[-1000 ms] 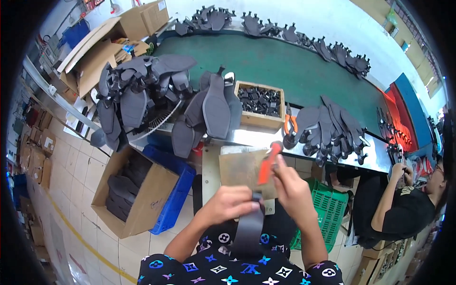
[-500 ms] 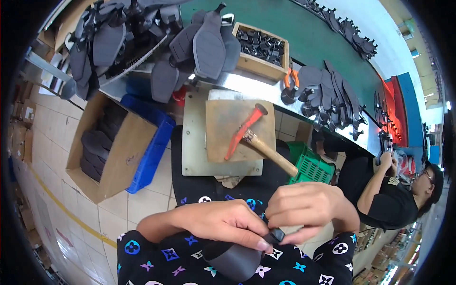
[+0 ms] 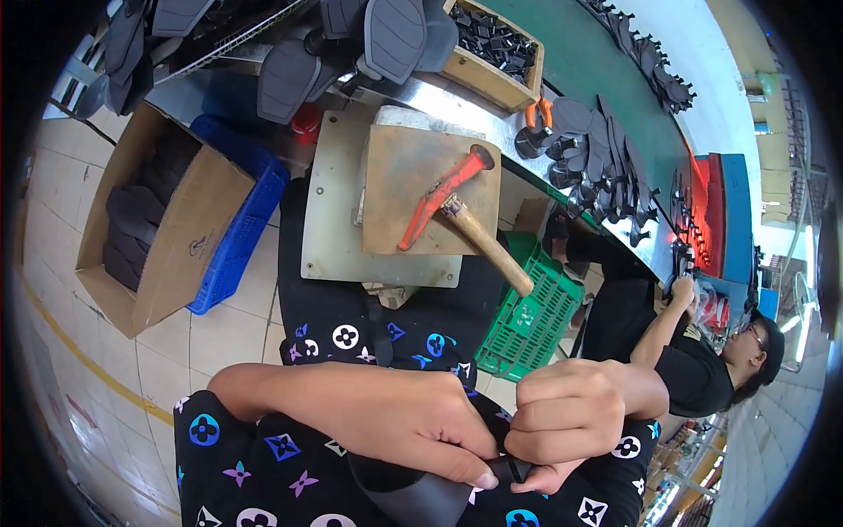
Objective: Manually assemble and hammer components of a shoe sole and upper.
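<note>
In my lap lies a dark grey shoe sole (image 3: 417,499), its wide end toward me, and my left hand (image 3: 426,422) is closed around its narrow heel end. My right hand (image 3: 571,417) is closed too, its thumb and curled fingers pinching a small black piece (image 3: 517,472) at the tip of that heel. Fingers cover most of the piece, so its exact shape is hidden. Both hands nearly meet there. Beyond them, a hammer (image 3: 474,230) with a red head and wooden handle rests on a brown square board (image 3: 395,176).
A wooden box (image 3: 479,77) of small black parts stands on the bench, near orange-handled pliers (image 3: 537,123) and heaped heeled soles (image 3: 601,154). At left is a cardboard box (image 3: 198,241) of soles; a green crate (image 3: 527,329) stands right. Another person (image 3: 702,369) works at far right.
The view has shifted, so the bench and hammer sit higher and further left. My right fingers have curled tighter over the black piece, and the sole has turned slightly.
</note>
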Demonstrator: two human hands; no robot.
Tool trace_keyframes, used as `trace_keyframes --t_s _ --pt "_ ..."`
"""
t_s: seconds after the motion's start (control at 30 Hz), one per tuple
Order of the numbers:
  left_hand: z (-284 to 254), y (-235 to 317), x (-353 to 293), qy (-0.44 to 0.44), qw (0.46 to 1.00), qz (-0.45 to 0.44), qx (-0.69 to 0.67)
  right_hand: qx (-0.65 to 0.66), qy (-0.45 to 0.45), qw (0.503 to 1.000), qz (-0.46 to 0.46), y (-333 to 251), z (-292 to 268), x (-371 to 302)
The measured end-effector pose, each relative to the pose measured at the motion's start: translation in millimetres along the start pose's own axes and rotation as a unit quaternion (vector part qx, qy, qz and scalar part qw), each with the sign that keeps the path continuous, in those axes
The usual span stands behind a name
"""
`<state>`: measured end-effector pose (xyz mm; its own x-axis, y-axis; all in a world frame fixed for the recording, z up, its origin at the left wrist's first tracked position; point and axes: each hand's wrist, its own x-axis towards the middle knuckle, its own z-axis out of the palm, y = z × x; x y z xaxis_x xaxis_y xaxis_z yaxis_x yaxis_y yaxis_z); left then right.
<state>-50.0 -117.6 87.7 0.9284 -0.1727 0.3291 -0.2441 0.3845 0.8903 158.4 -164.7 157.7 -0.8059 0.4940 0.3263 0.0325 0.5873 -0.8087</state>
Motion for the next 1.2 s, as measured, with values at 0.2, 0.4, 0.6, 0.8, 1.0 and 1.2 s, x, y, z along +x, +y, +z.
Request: trace_keyframes --t_s 0.2,0.4,0.6,0.8,1.0,1.2 --pt "4.9 4.2 -6.5 0.021 0.998 0.012 0.059 0.001 -0.016 1.000 -0.008 3.4 -0.6 5.3" --pt "7.9 11.9 -11.0 0.131 0.988 -0.007 0.086 -0.009 -0.022 1.000 0.003 20.8 -15.3 -2.0" --pt "13.6 12.4 -7.8 0.150 0.985 0.009 0.088 0.082 0.081 0.993 -0.018 26.4 10.1 -18.7" --pt "9.8 10.0 -4.9 0.119 0.991 0.005 0.061 0.086 0.073 0.992 -0.052 21.5 11.5 -11.4" --pt "6.1 13.3 0.6 0.088 0.996 0.004 0.003 0.020 0.088 0.993 -0.071 15.9 11.0 -7.9" --pt "-15.8 31.7 -14.2 0.370 0.909 -0.028 0.189 0.111 0.323 0.920 0.195 39.7 13.5 -7.4"
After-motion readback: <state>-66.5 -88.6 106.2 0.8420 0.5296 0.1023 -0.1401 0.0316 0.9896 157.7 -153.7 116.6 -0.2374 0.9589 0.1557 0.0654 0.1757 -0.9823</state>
